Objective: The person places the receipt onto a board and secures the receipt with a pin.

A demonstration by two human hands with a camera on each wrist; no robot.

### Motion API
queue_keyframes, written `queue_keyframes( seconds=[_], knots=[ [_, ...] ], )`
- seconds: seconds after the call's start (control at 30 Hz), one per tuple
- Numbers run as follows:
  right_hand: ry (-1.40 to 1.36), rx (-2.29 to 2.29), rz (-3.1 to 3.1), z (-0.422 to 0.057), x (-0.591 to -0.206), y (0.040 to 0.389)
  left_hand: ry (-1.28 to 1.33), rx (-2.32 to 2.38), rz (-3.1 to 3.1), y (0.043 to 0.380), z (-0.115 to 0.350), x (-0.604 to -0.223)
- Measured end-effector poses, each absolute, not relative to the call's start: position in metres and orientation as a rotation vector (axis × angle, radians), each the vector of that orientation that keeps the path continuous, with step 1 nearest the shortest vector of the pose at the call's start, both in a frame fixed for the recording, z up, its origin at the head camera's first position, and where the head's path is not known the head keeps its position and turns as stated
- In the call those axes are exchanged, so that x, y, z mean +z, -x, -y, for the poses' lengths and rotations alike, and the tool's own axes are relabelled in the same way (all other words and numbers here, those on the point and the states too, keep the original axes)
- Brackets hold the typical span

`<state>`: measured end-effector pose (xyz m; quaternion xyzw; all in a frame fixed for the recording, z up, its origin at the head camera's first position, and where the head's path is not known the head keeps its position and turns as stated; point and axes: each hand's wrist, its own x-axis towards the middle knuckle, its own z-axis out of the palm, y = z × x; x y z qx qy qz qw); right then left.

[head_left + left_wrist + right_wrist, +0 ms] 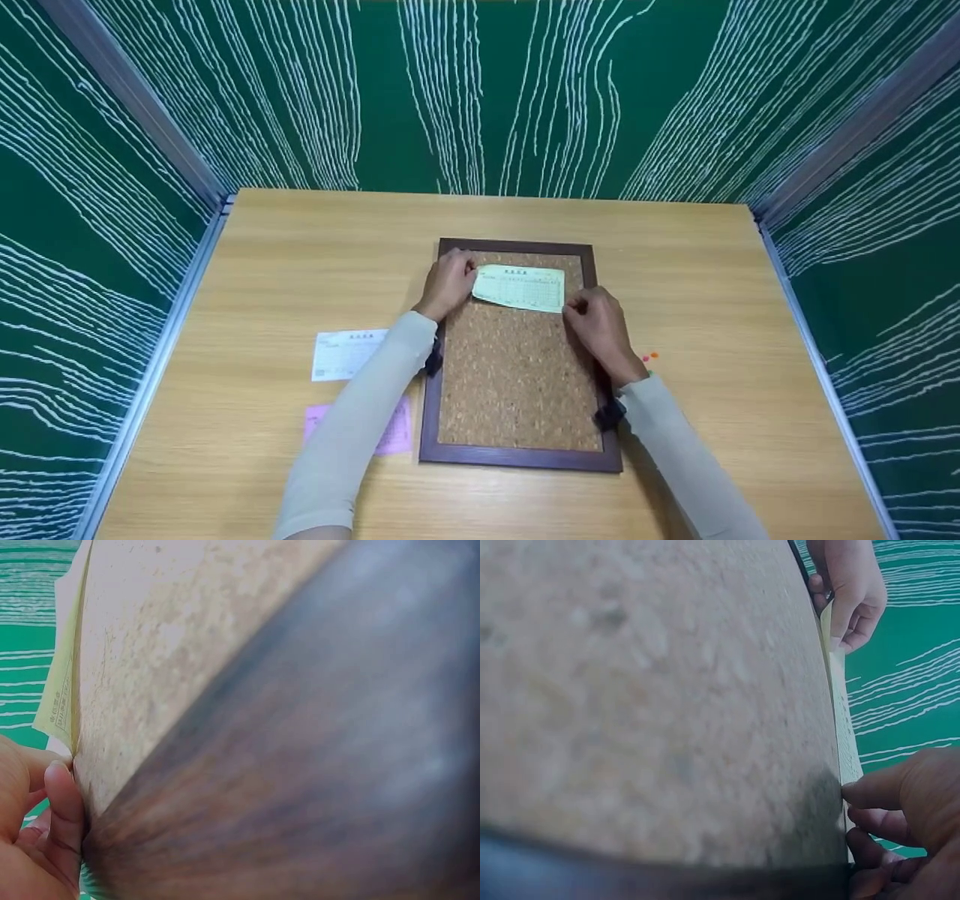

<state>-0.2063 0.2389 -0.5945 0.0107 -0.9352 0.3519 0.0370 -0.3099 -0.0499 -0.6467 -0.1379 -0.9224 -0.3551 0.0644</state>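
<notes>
A pale green printed slip of paper lies across the upper part of a framed cork board. My left hand pinches the slip's left end beside the board's dark frame. At the lower right corner of the slip, my right hand holds the paper between thumb and fingers. In the left wrist view, the slip bends up from the cork near my left fingertips. The right wrist view has the fingers of my right hand right at the paper's edge, close against the cork.
On the wooden table, a white printed slip and a pink slip lie left of the board, partly hidden by my left sleeve. Small orange and pink pieces sit right of the board. Green walls with white lines enclose the table.
</notes>
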Motion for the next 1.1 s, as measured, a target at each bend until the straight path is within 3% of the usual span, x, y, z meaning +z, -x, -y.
queue_keyframes(
  seconds=[0.47,0.73,1.1],
  knots=[
    [-0.040,1.179,2.838,-0.249,-0.588,0.197,0.522,-1.114,2.745,0.303,0.052,-0.636],
    [-0.083,1.168,2.832,-0.257,-0.582,0.187,0.467,-1.062,2.840,0.286,0.046,-0.602],
    [-0.104,1.196,2.773,-0.270,-0.572,0.175,0.468,-1.110,2.804,0.291,0.045,-0.615]
  ],
)
